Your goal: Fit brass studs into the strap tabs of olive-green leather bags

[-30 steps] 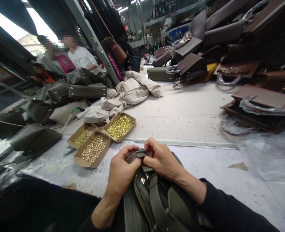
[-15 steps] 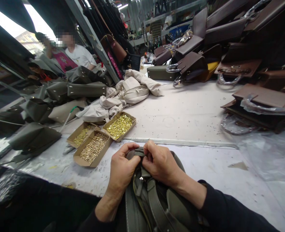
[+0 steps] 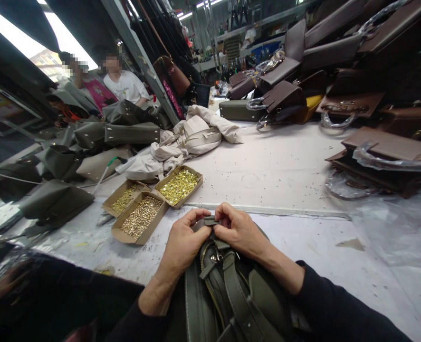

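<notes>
An olive-green bag (image 3: 217,289) with a gold-toned zip and straps stands in front of me at the table's near edge. At its top, my left hand (image 3: 187,242) pinches one end of a short olive strap (image 3: 210,220) between thumb and fingers. My right hand (image 3: 241,232) grips the strap's other end, with its fingers curled in. The two hands are close together, with a small stretch of strap showing between them. Whether a small metal part is in the fingers, I cannot tell.
Beyond my left hand stand cardboard boxes of small gold metal pieces (image 3: 141,218). Olive bags (image 3: 57,202) and beige bags (image 3: 199,135) are heaped farther left. Brown handbags (image 3: 385,152) and clear plastic (image 3: 388,232) lie at right. A co-worker's hand (image 3: 9,285) shows at lower left.
My hands have shifted slightly at the bag's top, and more of the strap shows between them. A co-worker's hand has come into view at lower left.
</notes>
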A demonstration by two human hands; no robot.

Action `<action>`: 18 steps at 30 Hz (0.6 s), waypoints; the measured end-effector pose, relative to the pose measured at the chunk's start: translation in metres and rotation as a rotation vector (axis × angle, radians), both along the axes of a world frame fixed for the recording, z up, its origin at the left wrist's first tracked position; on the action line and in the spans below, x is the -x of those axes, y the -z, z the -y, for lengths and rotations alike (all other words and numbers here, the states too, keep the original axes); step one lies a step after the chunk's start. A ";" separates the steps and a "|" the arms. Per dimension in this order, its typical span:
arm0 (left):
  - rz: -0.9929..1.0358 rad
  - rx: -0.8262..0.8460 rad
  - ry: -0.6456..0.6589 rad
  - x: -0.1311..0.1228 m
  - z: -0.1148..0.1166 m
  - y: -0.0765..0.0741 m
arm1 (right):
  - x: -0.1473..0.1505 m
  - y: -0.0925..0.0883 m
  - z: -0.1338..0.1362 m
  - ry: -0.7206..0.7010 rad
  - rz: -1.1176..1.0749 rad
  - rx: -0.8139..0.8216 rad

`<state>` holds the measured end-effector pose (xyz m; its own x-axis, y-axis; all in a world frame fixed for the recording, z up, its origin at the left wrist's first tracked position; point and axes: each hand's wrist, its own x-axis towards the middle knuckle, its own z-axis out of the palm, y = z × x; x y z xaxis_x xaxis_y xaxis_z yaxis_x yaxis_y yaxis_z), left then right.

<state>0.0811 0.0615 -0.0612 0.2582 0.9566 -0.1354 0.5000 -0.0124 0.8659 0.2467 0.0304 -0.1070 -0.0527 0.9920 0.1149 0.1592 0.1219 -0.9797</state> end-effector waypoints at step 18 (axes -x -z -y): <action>0.250 0.244 -0.049 0.008 -0.003 0.002 | -0.005 0.008 -0.012 -0.202 -0.444 0.267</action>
<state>0.0736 0.0643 -0.0637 0.2664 0.9160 -0.3000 0.2673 0.2288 0.9360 0.2514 0.0426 -0.1154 -0.2490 0.9648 -0.0846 -0.2773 -0.1547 -0.9482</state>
